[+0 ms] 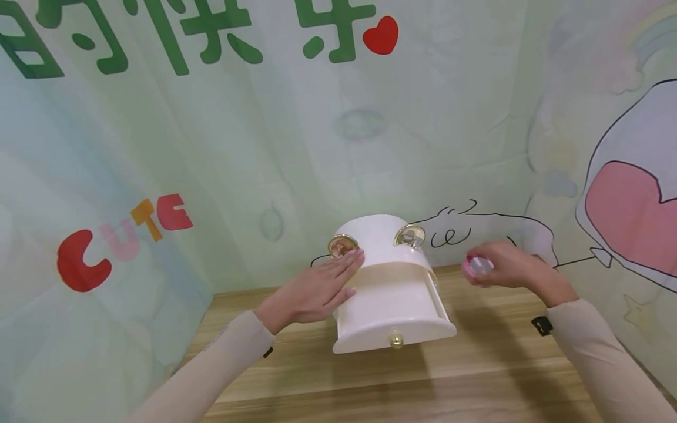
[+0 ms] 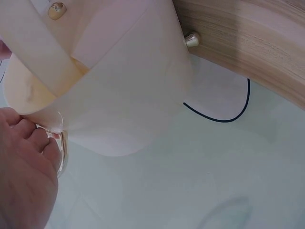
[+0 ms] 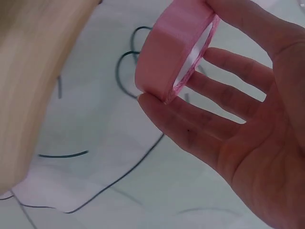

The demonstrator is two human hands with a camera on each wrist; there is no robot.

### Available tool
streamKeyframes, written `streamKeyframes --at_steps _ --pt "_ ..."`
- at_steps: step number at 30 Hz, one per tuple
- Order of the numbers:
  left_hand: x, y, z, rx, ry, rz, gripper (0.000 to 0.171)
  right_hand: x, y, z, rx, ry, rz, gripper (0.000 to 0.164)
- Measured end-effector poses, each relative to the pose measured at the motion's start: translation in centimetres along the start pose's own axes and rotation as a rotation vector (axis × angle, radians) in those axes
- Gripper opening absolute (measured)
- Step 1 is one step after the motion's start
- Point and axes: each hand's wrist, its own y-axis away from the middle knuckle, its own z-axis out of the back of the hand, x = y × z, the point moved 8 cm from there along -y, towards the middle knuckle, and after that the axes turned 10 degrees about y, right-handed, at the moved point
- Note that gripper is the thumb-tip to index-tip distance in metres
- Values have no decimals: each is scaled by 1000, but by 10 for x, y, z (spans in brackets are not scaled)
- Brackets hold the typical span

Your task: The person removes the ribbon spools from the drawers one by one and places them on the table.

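A white rounded storage box (image 1: 378, 238) stands on the table, with two gold-rimmed round ears on top. Its drawer (image 1: 388, 296) is pulled out toward me and has a gold knob (image 1: 396, 340) on the front. My left hand (image 1: 317, 291) rests at the box's upper left side with fingers extended, fingertips by the left gold-rimmed ear (image 1: 341, 242). To the right of the box, my right hand (image 1: 510, 265) holds a roll of pink ribbon (image 3: 164, 50) by its edges, between thumb and fingers. The roll is raised above the table.
The wooden table (image 1: 476, 376) ends at a printed fabric backdrop (image 1: 238, 176) close behind the box. At the right edge of the backdrop is a drawn balloon with a pink heart (image 1: 629, 211). A small gold foot (image 2: 192, 39) sticks out from the box.
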Motion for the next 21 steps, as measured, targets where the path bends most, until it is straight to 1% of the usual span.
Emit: streamKeyframes --at_steps 6,8,12,14,16,21 --pt "1 -1 -1 6 5 6 66 -42 3 -28 64 -23 -117 32" --pt "2 -1 -2 7 7 11 66 -55 6 -36 76 -18 -144 31" --pt "1 -1 -2 5 3 10 67 -78 14 -53 95 22 -194 39" --pt "1 -1 -1 3 3 7 67 -87 18 -61 110 36 -206 43" --pt "1 -2 -1 2 5 6 67 -93 21 -69 123 45 -207 40" --pt "1 -2 -1 6 4 12 67 -105 27 -86 154 24 -218 24"
